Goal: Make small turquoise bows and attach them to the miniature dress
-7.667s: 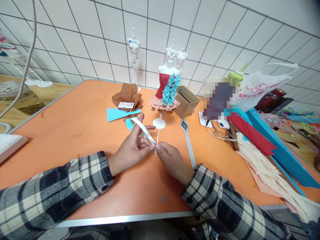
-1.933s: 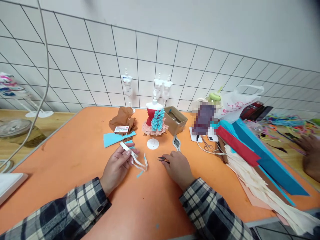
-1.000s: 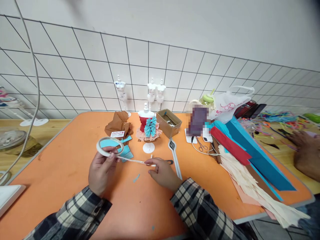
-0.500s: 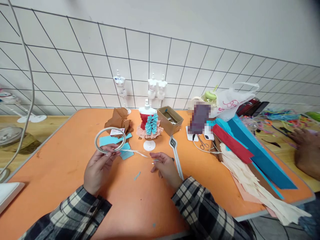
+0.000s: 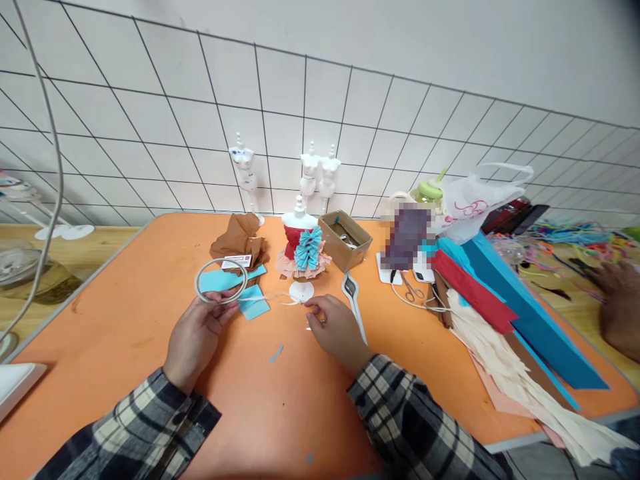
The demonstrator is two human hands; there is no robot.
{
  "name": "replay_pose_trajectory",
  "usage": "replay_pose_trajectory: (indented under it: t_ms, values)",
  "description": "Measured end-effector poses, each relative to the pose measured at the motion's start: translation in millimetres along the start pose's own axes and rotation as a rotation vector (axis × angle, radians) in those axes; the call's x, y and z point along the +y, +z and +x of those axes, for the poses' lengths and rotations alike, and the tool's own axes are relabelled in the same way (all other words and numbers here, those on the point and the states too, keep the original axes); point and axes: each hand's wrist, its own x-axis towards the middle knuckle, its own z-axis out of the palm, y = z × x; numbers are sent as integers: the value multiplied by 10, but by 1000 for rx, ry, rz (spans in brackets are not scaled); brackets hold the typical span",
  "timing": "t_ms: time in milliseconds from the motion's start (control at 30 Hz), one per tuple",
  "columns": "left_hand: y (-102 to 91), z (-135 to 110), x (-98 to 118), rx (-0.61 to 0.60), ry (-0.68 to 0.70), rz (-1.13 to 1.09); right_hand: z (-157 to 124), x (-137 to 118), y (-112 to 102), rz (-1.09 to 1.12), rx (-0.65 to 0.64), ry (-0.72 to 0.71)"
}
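Note:
My left hand (image 5: 197, 333) grips a thin roll of white tape (image 5: 197, 281) by its lower edge and holds it up over the table. A narrow strip of tape (image 5: 290, 303) runs from the roll across to my right hand (image 5: 336, 328). Thumb and forefinger of that hand pinch the strip's free end. Just beyond the strip stands a small dress form (image 5: 299, 219), dressed in a red bodice, blue ruffles and a pink frilled skirt. Light blue paper pieces (image 5: 254, 303) lie below and behind the roll.
Behind are crumpled brown paper (image 5: 237, 240), a cardboard box (image 5: 347, 253) and bare white dress forms (image 5: 245, 167). Scissors (image 5: 413, 291), a cable, a plastic bag (image 5: 465, 207) and coloured paper strips (image 5: 475, 293) lie right. Another person's hand (image 5: 620, 300) is at the far right.
My right hand has moved up slightly and closed on the tape's loose end, which hung free before. The roll in my left hand has tilted a little and the view has shifted slightly.

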Motion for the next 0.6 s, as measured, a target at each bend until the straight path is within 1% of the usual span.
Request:
replay_pose_trajectory:
  t_ms: [67,100,167,267,367,500,600]
  values:
    - [23,-7,0,5,5,12,96,-17,22,-170,16,-117]
    - [32,-10,0,10,5,19,142,-17,38,-239,17,-141]
    - [42,-13,0,18,7,34,217,-7,79,-355,-5,-144]
    - [37,-14,-1,16,5,43,276,2,135,-481,-50,-104]
    - [24,-15,-4,16,9,40,285,-21,158,-554,-80,-88]
    - [30,-16,-8,18,9,48,257,-72,149,-565,-36,-74]
    - [49,-19,-7,22,7,58,231,-87,152,-543,-25,-93]
